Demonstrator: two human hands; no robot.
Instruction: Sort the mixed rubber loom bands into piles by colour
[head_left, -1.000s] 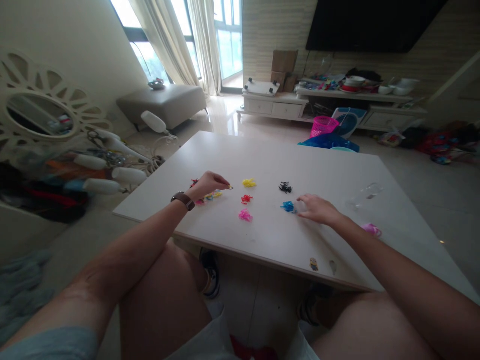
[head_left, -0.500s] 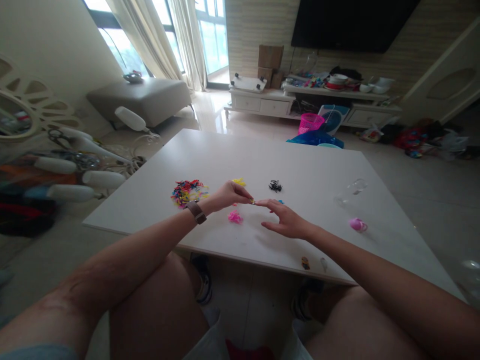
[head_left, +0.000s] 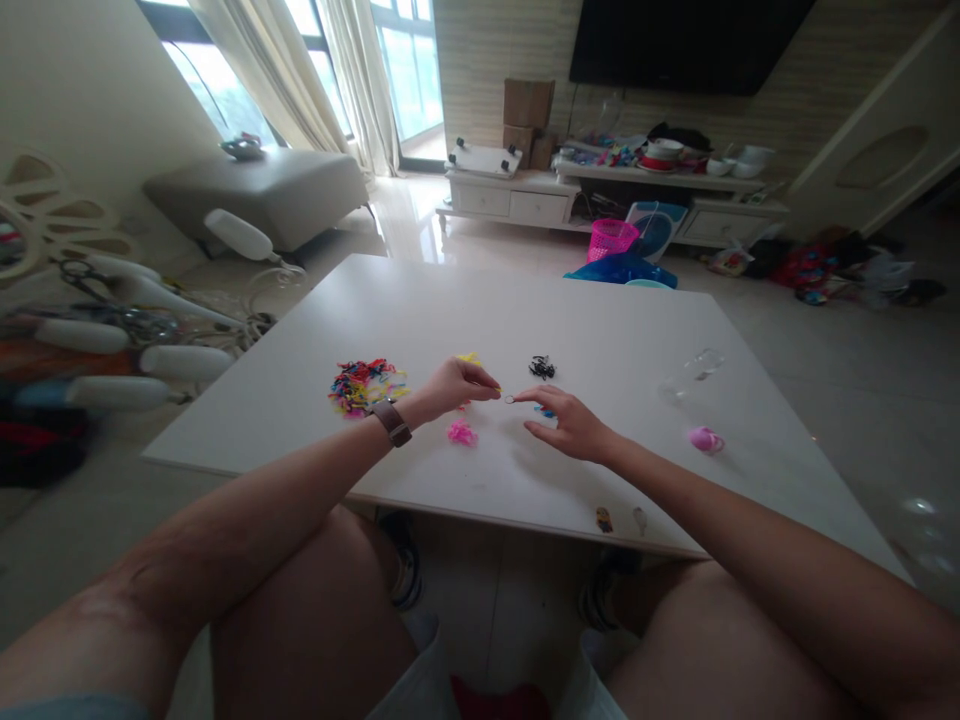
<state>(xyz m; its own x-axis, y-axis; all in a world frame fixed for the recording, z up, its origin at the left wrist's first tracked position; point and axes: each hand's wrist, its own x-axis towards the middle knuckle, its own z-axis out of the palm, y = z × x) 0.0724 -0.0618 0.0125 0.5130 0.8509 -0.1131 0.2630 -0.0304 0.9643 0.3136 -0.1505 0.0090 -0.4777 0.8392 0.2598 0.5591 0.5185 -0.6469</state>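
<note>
My left hand (head_left: 457, 384), with a brown watch (head_left: 393, 422) on its wrist, pinches a small yellow piece (head_left: 498, 391) between thumb and fingertips. A thin ring (head_left: 510, 399) shows just right of it, at the index fingertip of my right hand (head_left: 564, 420). That hand's fingers are stretched out, the thumb apart; whether the ring rests on the table I cannot tell. Pink pieces (head_left: 463, 433) lie below my left hand, yellow ones (head_left: 470, 359) behind it. Blue pieces (head_left: 544, 410) are partly hidden by my right hand, with black ones (head_left: 542, 367) beyond.
A mixed colourful heap (head_left: 352, 385) lies left on the white table (head_left: 420, 300). To the right are a pink round object (head_left: 705, 439) and clear plastic pieces (head_left: 703, 363). A small yellow figure (head_left: 604, 519) and a pale piece (head_left: 639, 521) lie near the front edge.
My hands have drawn slightly apart, and the ring now shows between them at my right fingertip. The left hand keeps its pinch. The whole view has shifted a little.
</note>
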